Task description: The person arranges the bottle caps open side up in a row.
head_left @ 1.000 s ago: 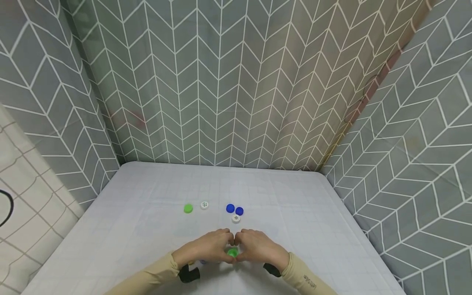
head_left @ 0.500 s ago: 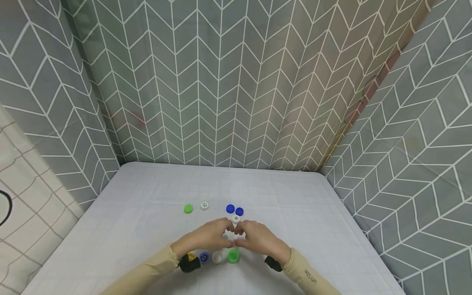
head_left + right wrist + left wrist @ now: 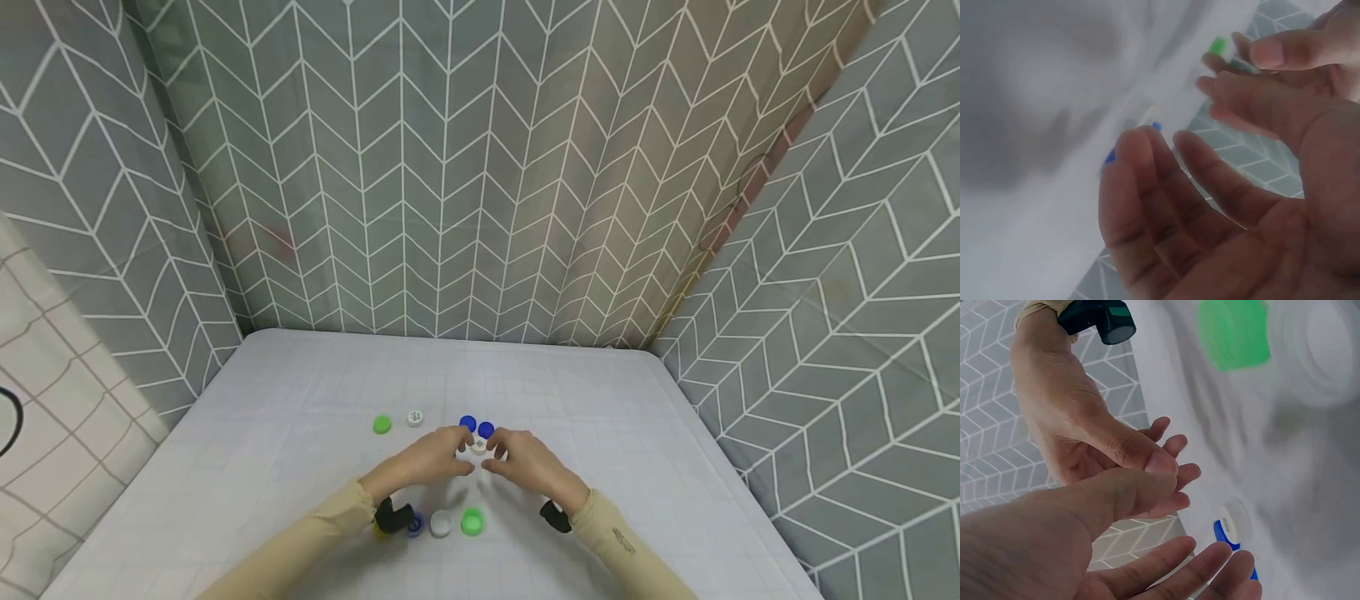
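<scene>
My left hand and my right hand hover over the table, fingers loosely bent, facing each other with a gap between them. Neither holds anything; the left wrist view shows the thumbs overlapping and the palms bare. In the head view, a white round cap with a small mark lies between the fingertips. Just beyond it sit two blue caps, close to the fingertips of both hands. The right wrist view shows my right fingers curved over the cloth, partly covering a blue cap.
A green cap and a marked white cap lie farther left. Nearer me, a row holds a green round container, a white one, a blue one and a yellow piece mostly hidden by the left wrist strap.
Both hands have moved forward from the green container to the marked white cap, and their fingertips have drawn apart. The near row of containers has come into view.
</scene>
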A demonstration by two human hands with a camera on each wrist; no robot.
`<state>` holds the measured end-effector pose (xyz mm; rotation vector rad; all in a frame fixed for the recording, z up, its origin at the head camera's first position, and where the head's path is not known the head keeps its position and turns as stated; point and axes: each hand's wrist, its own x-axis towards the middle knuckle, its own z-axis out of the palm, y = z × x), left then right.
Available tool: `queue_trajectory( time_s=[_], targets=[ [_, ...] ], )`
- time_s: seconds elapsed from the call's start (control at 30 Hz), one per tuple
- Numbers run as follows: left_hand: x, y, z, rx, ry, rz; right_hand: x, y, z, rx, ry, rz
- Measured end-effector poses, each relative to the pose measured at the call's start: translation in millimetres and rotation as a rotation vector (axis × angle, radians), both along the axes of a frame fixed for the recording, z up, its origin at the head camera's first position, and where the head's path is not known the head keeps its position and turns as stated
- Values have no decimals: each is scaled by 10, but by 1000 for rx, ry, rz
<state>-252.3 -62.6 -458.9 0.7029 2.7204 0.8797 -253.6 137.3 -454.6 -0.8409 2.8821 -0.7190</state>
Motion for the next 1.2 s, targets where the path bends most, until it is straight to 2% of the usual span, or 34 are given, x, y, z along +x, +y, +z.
queue_trajectory(
  time_s=[0.27, 0.5, 0.8, 0.97, 1.2],
  targets=[
    [-174, 18, -79, 0, -26, 40, -133, 14, -69, -31, -64, -97],
    [-249, 31, -134, 23, -50, 66, -206, 19, -110, -41, -71, -115],
    [-379, 109, -254, -7, 45, 68, -275, 30, -179, -55, -82, -159],
    [-428, 163, -270, -6, 52, 74, -321, 13, -212, -51, -79, -147],
    [-426, 192, -257, 3, 59, 84, -354, -6, -253, -51, -58, -137]
  ],
)
